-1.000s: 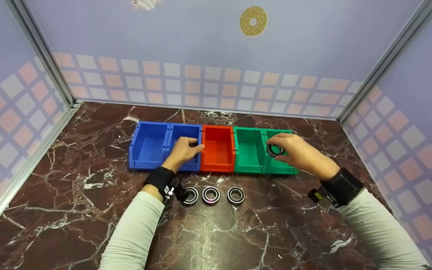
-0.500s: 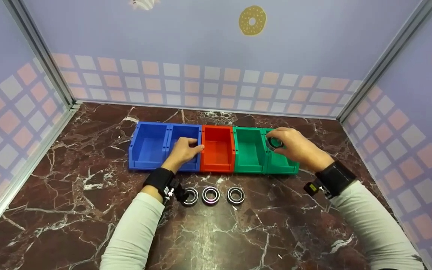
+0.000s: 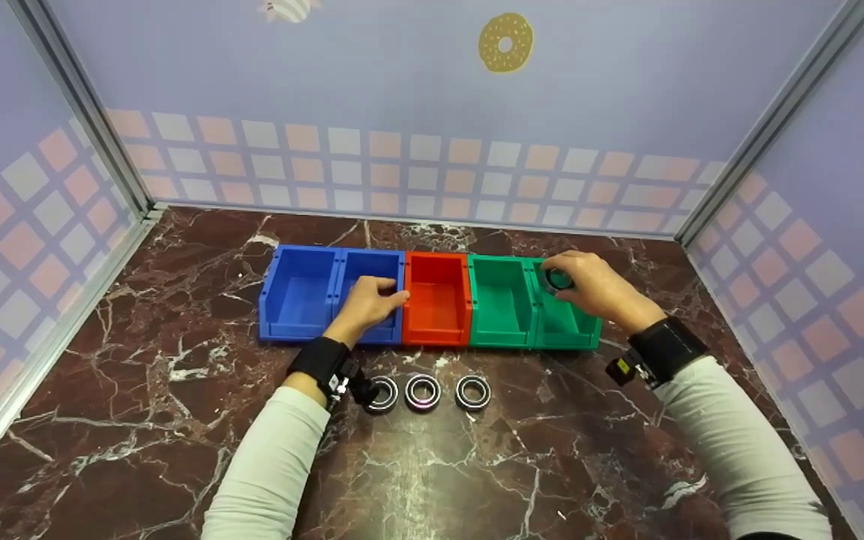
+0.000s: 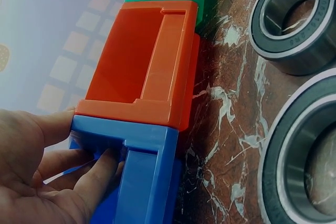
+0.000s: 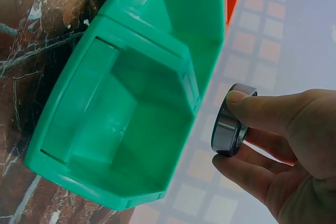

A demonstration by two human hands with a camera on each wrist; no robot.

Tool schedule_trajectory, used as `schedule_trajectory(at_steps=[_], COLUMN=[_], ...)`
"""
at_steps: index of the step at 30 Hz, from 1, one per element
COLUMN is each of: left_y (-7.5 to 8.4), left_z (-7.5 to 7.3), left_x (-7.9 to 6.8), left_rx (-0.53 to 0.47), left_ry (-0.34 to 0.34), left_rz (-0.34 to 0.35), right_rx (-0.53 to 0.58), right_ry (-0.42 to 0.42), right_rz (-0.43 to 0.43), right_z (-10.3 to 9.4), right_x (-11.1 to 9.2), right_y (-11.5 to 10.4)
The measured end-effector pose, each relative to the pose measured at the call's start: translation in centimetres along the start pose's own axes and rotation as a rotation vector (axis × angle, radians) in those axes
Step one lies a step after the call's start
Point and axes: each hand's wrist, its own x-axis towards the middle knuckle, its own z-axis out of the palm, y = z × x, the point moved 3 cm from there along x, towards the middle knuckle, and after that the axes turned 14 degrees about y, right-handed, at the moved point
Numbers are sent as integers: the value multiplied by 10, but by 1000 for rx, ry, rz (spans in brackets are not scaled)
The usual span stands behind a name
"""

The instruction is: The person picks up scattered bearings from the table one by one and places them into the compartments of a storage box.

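Between my right hand's (image 3: 597, 287) thumb and fingers is a ball bearing (image 5: 227, 129), pinched on edge over the rightmost green bin (image 3: 568, 322). In the right wrist view the bearing is apart from that bin's walls. My left hand (image 3: 366, 306) grips the side wall of the inner blue bin (image 4: 163, 142), where it meets the red bin (image 3: 436, 300). Its fingers reach down inside the blue bin and its thumb lies at the red bin's edge. Three bearings lie flat in front of the bins: a left one (image 3: 383, 394), a middle one (image 3: 423, 392) and a right one (image 3: 472, 392).
Joined in one row are the outer blue bin (image 3: 301, 296), the inner blue, the red, another green bin (image 3: 502, 300) and the rightmost green one. They stand on a dark marbled tabletop (image 3: 139, 420). A patterned back wall (image 3: 417, 97) and two side panels enclose it.
My right hand has moved slightly away from me with the bearing, from the front of the rightmost green bin toward its back. The left hand stays where it was.
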Motion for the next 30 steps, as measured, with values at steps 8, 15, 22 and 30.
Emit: schedule_trajectory(at_steps=[8, 15, 22, 30], left_y=[0, 0, 0, -1], left_z=[0, 0, 0, 1], left_x=[1, 0, 0, 1], left_rx=[-1, -7, 0, 4], left_ry=[-5, -13, -12, 5], left_rz=[-17, -34, -12, -1], right_rx=[0, 0, -2, -11], right_ry=[-7, -27, -16, -28], right_rz=[33, 74, 69, 94], right_z=[6, 14, 22, 35], right_x=[1, 0, -2, -4], right_y=[10, 17, 20, 22])
